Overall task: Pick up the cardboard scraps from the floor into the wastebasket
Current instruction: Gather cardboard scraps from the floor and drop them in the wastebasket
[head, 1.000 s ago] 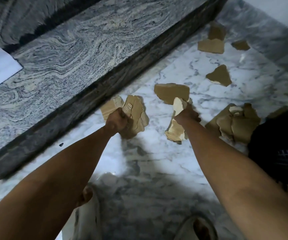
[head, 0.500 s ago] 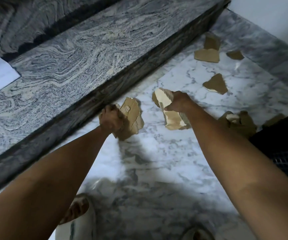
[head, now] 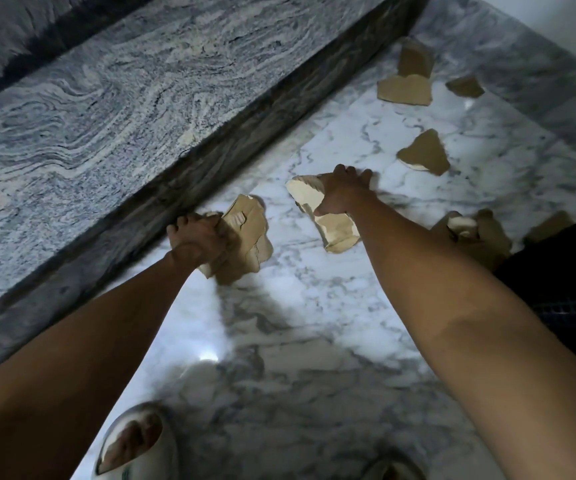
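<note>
1. Head view: both hands carry cardboard scraps. Left hand [head: 198, 239] has its fingers curled round a bundle of brown scraps [head: 245, 242], held above the marble floor [head: 314, 306] right beside the granite step [head: 113, 116].
2. Right hand [head: 340, 194] is clamped over a pale, folded wad of scraps [head: 335, 226]; fingers curl over its top edge, and the wad hangs down under the palm.
3. Change vs 1 s ago: the big scrap lying on the floor just beyond the right hand is gone from the floor. Right hand has reached forward over that spot and its wad looks bigger, so it likely scooped that piece in. Left bundle looks much the same.
4. Meaning, as I read it: one more scrap collected, both hands near full, and nothing has gone into the bin this second.
5. Still on the floor: a lone scrap [head: 425, 157] ahead of the right hand, three more [head: 406, 88] far up near the floor's grey border, and a pile [head: 476, 233] beside the dark wastebasket [head: 563, 271] at the right edge. Its rim is mostly out of view.
6. Other differences: camera has tilted, so the white sheet on the step has almost left the frame. A slippered foot [head: 134, 445] shows bottom left.
</note>
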